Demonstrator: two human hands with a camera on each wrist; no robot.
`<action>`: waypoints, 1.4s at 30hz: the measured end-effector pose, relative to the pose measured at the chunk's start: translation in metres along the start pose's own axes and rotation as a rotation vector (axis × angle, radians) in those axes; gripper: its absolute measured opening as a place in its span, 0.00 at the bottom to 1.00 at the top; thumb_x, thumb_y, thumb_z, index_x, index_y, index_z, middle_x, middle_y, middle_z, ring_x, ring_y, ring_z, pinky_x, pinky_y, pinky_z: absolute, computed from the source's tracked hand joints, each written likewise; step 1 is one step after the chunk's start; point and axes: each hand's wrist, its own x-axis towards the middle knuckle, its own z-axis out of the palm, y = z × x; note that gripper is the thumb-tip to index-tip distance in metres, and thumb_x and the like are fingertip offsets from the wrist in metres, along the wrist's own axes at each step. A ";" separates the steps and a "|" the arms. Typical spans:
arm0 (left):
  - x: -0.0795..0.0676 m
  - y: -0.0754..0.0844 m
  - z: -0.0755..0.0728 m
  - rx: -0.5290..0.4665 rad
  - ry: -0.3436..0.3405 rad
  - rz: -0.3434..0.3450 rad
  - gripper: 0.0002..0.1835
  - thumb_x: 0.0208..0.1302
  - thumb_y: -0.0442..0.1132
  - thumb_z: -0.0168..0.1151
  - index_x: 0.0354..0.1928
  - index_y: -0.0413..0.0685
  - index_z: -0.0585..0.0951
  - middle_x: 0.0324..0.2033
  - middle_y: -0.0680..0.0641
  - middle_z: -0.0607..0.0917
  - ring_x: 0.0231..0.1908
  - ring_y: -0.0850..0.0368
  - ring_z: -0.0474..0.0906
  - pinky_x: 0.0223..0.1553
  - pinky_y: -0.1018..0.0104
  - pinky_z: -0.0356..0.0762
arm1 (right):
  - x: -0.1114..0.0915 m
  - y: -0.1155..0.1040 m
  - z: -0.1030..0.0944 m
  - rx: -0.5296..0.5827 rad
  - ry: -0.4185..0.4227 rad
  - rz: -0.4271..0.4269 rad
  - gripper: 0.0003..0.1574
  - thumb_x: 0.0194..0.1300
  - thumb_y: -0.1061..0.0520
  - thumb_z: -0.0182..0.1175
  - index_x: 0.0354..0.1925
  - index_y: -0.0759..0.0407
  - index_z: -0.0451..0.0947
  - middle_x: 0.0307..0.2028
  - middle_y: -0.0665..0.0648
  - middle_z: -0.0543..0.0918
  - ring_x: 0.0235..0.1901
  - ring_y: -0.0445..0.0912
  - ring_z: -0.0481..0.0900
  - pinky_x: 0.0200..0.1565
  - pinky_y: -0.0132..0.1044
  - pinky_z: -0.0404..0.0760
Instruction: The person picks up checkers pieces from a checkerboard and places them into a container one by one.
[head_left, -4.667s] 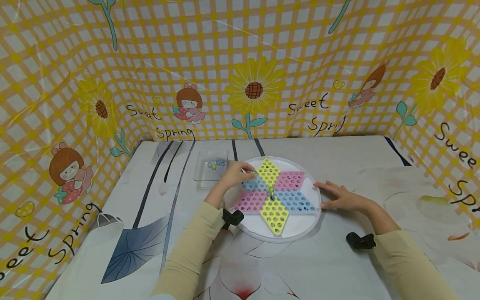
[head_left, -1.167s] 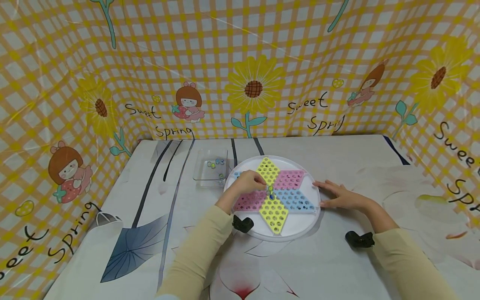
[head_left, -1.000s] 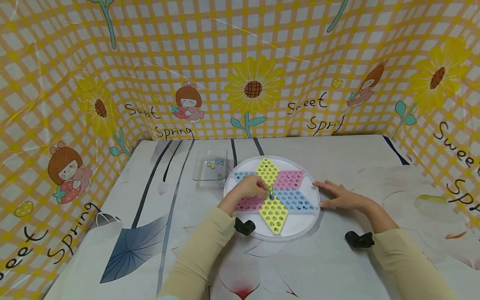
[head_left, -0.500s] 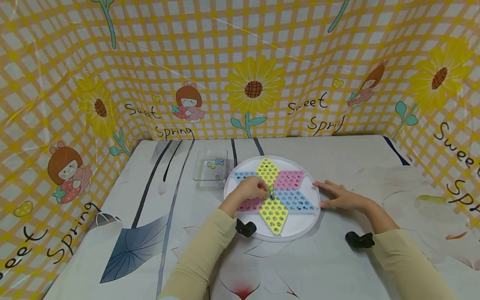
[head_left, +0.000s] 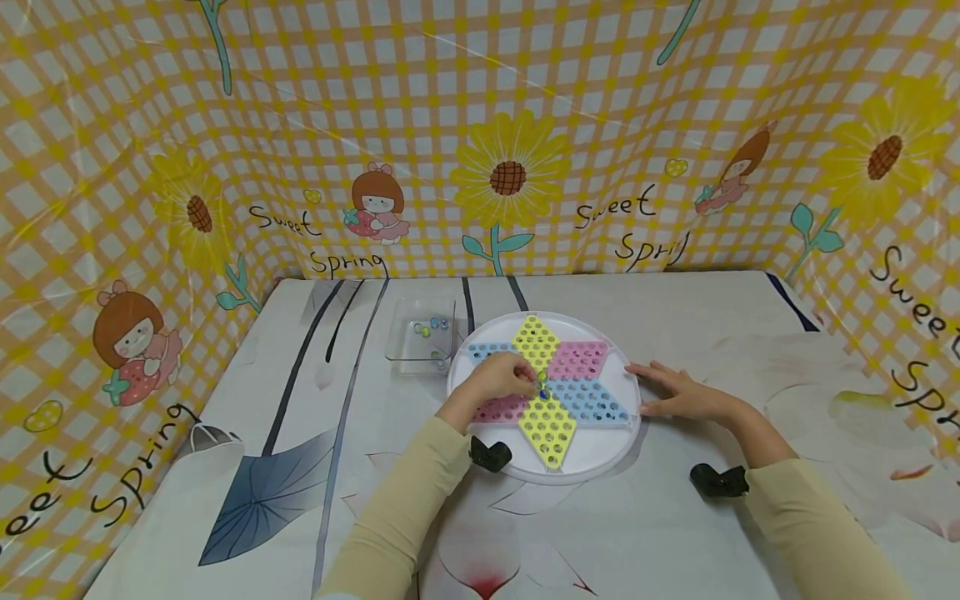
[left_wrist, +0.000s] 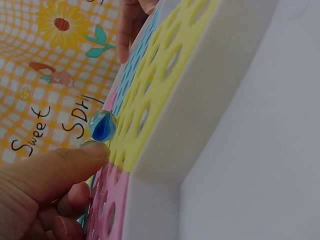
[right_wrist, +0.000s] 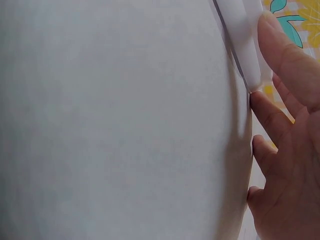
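A round white Chinese checkers board (head_left: 596,450) bears a star of yellow, pink and blue holed sections. At its centre my left hand (head_left: 495,379) pinches a marble (left_wrist: 86,145), mostly hidden behind the thumb in the left wrist view. Right beside the thumb tip sits a clear glass marble with a blue swirl (left_wrist: 102,125). A yellow-green marble (head_left: 543,377) lies just beyond the blue one in the head view. My right hand (head_left: 690,396) has its fingers spread, with fingertips at the board's right rim (right_wrist: 250,60); it holds nothing.
A clear plastic box (head_left: 401,360) with several marbles (head_left: 426,331) stands left of the board. Black wrist mounts hang at the left wrist (head_left: 491,455) and right wrist (head_left: 720,481). A checked yellow cloth (head_left: 420,100) walls the table's back and sides.
My left hand has moved from the board's upper-left blue section to its centre, then stayed nearly still over the last half second. My right hand has stayed at the rim.
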 end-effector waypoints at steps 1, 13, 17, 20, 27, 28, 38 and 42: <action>0.000 0.000 0.000 0.000 0.001 0.003 0.07 0.51 0.39 0.68 0.32 0.48 0.82 0.20 0.56 0.74 0.22 0.64 0.65 0.26 0.74 0.63 | 0.000 0.000 0.000 0.002 0.000 0.000 0.48 0.57 0.47 0.62 0.67 0.61 0.52 0.66 0.77 0.38 0.64 0.71 0.26 0.54 0.67 0.19; -0.002 0.000 -0.005 -0.064 0.004 0.032 0.08 0.51 0.38 0.68 0.35 0.45 0.82 0.21 0.54 0.73 0.23 0.64 0.65 0.26 0.75 0.64 | 0.000 -0.001 0.000 -0.001 0.003 0.012 0.48 0.57 0.46 0.62 0.68 0.60 0.52 0.66 0.77 0.38 0.64 0.71 0.25 0.55 0.67 0.19; -0.003 0.001 -0.009 -0.094 0.016 0.055 0.09 0.52 0.39 0.68 0.36 0.44 0.82 0.22 0.54 0.74 0.23 0.63 0.65 0.26 0.74 0.64 | -0.001 -0.001 -0.001 -0.010 0.003 0.009 0.48 0.57 0.46 0.62 0.68 0.60 0.52 0.67 0.77 0.38 0.64 0.71 0.26 0.55 0.67 0.20; -0.003 0.002 -0.014 -0.112 0.029 0.086 0.10 0.53 0.39 0.66 0.37 0.44 0.81 0.23 0.53 0.74 0.25 0.63 0.66 0.27 0.74 0.65 | -0.001 -0.002 -0.001 -0.008 0.002 0.011 0.48 0.57 0.47 0.62 0.68 0.60 0.52 0.67 0.76 0.38 0.64 0.71 0.25 0.55 0.67 0.20; -0.004 0.000 -0.028 -0.117 0.061 0.174 0.10 0.57 0.40 0.63 0.41 0.45 0.81 0.26 0.53 0.76 0.25 0.62 0.67 0.25 0.74 0.65 | 0.000 -0.002 0.000 0.001 0.001 0.019 0.48 0.57 0.46 0.62 0.68 0.60 0.52 0.67 0.76 0.37 0.64 0.70 0.25 0.55 0.67 0.19; -0.004 0.000 -0.030 -0.120 0.065 0.179 0.10 0.57 0.40 0.63 0.41 0.45 0.81 0.26 0.53 0.76 0.24 0.62 0.66 0.25 0.74 0.65 | 0.000 -0.002 0.000 0.001 0.001 0.019 0.48 0.57 0.46 0.62 0.68 0.60 0.52 0.67 0.76 0.37 0.64 0.71 0.25 0.54 0.67 0.19; -0.012 -0.004 -0.052 -0.195 0.119 0.164 0.11 0.57 0.38 0.64 0.42 0.43 0.80 0.25 0.51 0.74 0.23 0.61 0.65 0.24 0.73 0.63 | 0.000 -0.004 0.001 0.002 0.002 0.020 0.49 0.57 0.46 0.62 0.68 0.61 0.52 0.66 0.77 0.37 0.64 0.71 0.25 0.55 0.67 0.19; -0.016 -0.006 -0.060 -0.221 0.143 0.164 0.11 0.56 0.37 0.64 0.41 0.42 0.80 0.25 0.51 0.74 0.24 0.60 0.65 0.25 0.72 0.62 | -0.001 -0.002 0.001 0.015 0.007 0.008 0.49 0.56 0.45 0.62 0.68 0.59 0.52 0.66 0.77 0.37 0.64 0.71 0.24 0.54 0.67 0.18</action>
